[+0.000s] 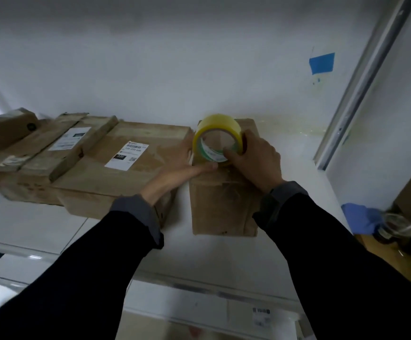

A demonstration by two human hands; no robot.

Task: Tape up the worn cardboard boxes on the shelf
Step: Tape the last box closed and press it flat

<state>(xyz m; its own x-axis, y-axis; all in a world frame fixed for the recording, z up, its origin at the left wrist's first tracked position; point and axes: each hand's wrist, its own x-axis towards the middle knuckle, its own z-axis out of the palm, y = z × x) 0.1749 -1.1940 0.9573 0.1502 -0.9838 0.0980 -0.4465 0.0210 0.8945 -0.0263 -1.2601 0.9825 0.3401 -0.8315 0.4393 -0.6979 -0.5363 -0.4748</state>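
Observation:
A small worn cardboard box (220,207) stands on the white shelf (214,261), right of centre. On its top edge sits a yellow tape roll (218,126), upright on its rim. My right hand (254,160) grips the roll, thumb inside the core and fingers round the outside. My left hand (182,174) lies flat along the box's top left edge, fingers straight, fingertips pressing just below the roll. A larger labelled cardboard box (116,168) sits directly to the left, touching the small one.
More worn boxes (35,153) are stacked at the shelf's left end. A white wall with blue tape (321,62) is behind. A metal upright (361,89) bounds the right side. Lower right, a blue-gloved hand (361,217) and jars sit beside another box.

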